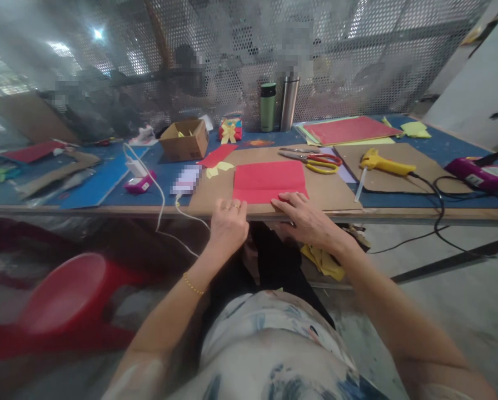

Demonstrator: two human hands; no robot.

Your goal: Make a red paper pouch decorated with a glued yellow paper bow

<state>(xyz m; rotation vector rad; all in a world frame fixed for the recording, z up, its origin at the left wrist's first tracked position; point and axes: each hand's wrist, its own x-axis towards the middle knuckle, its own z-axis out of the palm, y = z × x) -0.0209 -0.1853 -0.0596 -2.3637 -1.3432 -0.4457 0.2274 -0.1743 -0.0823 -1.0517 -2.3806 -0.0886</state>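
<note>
A sheet of red paper (pixel 269 176) with a crease across it lies on a brown cardboard sheet (pixel 215 191) at the table's front edge. My left hand (pixel 229 225) is closed at the paper's near left corner, its fingers curled; the fingertips are partly hidden. Over the near right corner, my right hand (pixel 301 216) lies with its fingers stretched out, touching the paper. Just beyond the paper are red-handled scissors (pixel 326 159) and a yellow-handled pair (pixel 322 168). Left of it lie a smaller red piece (pixel 219 155) and pale yellow paper cut-outs (pixel 219 169).
At right, a yellow glue gun (pixel 386 163) with a cable rests on cardboard. Behind stand a green tumbler (pixel 268 108), a steel flask (pixel 289 104) and a cardboard box (pixel 184 145). A phone (pixel 185 180) with a white cable lies left. A red stool (pixel 65 289) stands below.
</note>
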